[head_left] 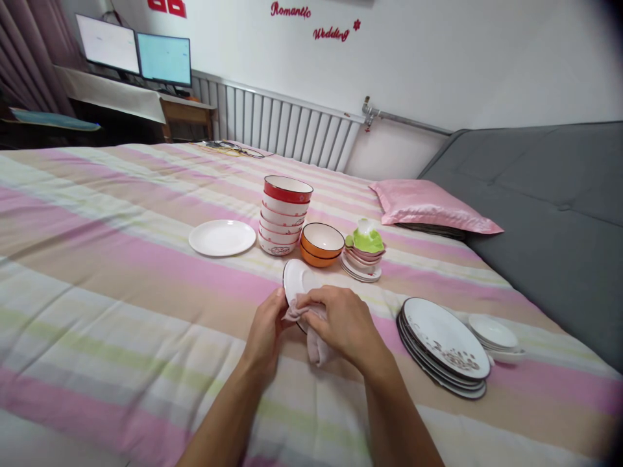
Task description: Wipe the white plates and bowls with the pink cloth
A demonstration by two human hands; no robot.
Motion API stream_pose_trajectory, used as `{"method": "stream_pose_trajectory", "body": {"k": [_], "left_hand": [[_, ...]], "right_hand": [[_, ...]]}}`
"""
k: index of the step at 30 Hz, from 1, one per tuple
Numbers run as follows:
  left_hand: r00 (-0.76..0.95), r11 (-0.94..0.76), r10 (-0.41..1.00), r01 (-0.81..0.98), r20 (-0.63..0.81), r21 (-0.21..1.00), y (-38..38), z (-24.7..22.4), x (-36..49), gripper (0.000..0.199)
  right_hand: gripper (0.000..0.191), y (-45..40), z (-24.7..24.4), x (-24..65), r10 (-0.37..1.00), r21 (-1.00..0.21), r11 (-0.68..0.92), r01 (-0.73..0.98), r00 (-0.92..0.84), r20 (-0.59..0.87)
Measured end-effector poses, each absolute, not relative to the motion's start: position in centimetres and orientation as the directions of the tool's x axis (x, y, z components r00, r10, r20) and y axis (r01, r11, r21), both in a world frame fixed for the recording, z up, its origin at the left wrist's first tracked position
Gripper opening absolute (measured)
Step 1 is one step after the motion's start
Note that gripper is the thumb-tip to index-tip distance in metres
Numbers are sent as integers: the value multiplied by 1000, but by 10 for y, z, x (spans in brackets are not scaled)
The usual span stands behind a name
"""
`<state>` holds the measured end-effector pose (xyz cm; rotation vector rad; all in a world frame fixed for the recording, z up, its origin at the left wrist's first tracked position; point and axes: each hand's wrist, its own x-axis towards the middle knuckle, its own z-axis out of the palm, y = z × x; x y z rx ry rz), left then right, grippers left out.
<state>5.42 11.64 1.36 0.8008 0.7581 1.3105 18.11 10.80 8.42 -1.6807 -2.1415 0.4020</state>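
A white plate with a dark rim [298,275] is tilted up in front of me, partly hidden by my hands and a cloth. My left hand [267,327] grips its left edge, thumb on the near side. In my right hand [343,321] is a pale pink cloth [318,347], pressed against the face of the plate. Just beyond stand a tall stack of red and white bowls [281,224] and two orange bowls [318,250]. A pile of small dishes [363,266], topped by a green leaf-shaped one, sits to their right.
A white oval plate [222,238] lies at left on the striped bedspread [121,311]. Stacked dark-rimmed plates [445,337] and small white dishes [494,332] stand at right. Farther back are a pink pillow [428,202], cables [236,149] and a grey headboard [540,188].
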Motion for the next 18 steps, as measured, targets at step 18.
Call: {"method": "stream_pose_trajectory", "body": {"k": [18], "left_hand": [[294, -78, 938, -334, 182, 939, 117, 12, 57, 35]], "right_hand": [[24, 125, 76, 188, 921, -568, 313, 761, -97, 378]]}}
